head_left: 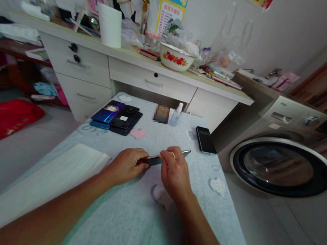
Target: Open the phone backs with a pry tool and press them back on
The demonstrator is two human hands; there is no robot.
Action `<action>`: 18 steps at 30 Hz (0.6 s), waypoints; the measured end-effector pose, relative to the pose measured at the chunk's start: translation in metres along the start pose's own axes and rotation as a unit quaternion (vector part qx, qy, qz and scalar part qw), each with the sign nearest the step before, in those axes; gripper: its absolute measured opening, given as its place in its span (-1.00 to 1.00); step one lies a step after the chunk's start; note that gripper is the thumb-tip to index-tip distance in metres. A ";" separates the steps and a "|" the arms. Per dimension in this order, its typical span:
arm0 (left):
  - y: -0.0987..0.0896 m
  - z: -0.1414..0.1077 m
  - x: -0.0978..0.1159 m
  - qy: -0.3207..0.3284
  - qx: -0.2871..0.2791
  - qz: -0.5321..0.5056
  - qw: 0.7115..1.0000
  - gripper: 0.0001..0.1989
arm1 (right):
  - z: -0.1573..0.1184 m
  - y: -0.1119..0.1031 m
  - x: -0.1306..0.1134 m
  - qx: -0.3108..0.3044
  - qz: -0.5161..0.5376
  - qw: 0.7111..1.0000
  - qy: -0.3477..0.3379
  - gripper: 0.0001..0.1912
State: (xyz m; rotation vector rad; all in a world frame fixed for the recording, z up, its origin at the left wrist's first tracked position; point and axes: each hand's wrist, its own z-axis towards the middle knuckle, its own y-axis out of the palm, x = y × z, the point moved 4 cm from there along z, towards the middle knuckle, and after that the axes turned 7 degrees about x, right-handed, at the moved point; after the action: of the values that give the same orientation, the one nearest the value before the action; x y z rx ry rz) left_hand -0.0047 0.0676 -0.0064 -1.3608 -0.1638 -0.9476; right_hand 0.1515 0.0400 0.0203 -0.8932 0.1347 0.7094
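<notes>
Over the middle of the cloth-covered table, a thin dark phone [155, 161] with a silvery edge is tilted between my hands. The fingers of my left hand [128, 164] pinch its left end. My right hand [175, 171] is closed at its upper edge, right of the middle; whether it also holds something small is hidden by the fingers. Several phones [123, 118] lie in stacks at the back left. Another black phone [206, 140] rests on the right side. Near the back stands a clear spray bottle [176, 115] beside a small blurred brown item [161, 114].
A folded whitish cloth [48, 183] lies along the table's left side. Behind is a white desk [154, 83] with a flowered bowl [176, 58] and a paper roll [109, 25]. A washing machine [291, 118] stands at right.
</notes>
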 end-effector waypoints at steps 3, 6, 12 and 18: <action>-0.001 0.000 -0.001 -0.003 -0.009 -0.002 1.000 -0.88 | 0.002 -0.007 0.017 0.014 -0.022 0.999 0.023 -0.78; -0.003 0.001 -0.003 -0.007 -0.007 0.005 1.000 -0.89 | 0.005 -0.014 0.030 0.025 -0.044 0.998 0.047 -0.78; -0.004 0.001 -0.005 -0.015 -0.011 0.011 1.000 -0.89 | 0.009 -0.024 0.044 0.050 -0.085 0.992 0.080 -0.76; -0.005 0.001 -0.006 -0.014 -0.006 0.011 1.000 -0.87 | 0.008 -0.022 0.043 0.056 -0.101 0.989 0.088 -0.75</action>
State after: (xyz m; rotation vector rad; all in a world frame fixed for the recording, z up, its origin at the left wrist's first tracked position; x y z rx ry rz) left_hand -0.0111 0.0720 -0.0056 -1.3849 -0.1640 -0.9120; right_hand 0.1972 0.0588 0.0235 -0.8479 0.2347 0.4295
